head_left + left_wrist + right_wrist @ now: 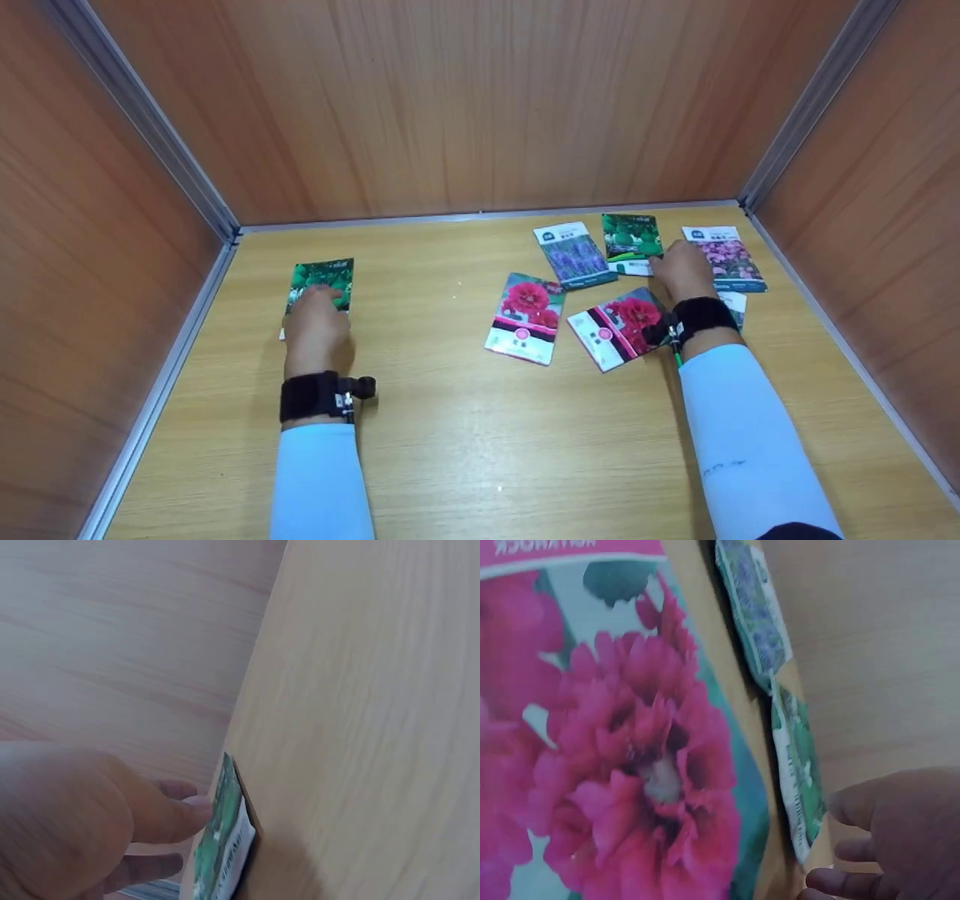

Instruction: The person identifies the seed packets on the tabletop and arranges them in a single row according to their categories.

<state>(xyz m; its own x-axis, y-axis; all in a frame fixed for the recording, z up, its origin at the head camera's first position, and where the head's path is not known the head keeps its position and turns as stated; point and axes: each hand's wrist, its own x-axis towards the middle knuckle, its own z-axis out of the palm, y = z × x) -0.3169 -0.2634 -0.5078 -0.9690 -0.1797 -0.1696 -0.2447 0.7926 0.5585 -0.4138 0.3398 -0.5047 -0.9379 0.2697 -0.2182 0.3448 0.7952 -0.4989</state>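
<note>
At the left of the table, a seed packet with green leafy print (330, 274) lies flat under my left hand (316, 330). In the left wrist view, the thumb touches the face of that packet (225, 829), and the other fingers extend past it. My right hand (684, 270) is at the right edge of a second green seed packet (630, 234). Seen from the right wrist, the thumb is at that packet's edge (799, 765), with the fingers loosely bent beyond it. Whether it touches I cannot tell.
Two red-flower packets (527, 315) (622, 326) lie in front of the right group. A lavender packet (576, 256) and a pink-flower packet (727, 259) flank the green one. Another packet (735, 304) is partly hidden by the right wrist. Wooden walls (480, 112) enclose the table.
</note>
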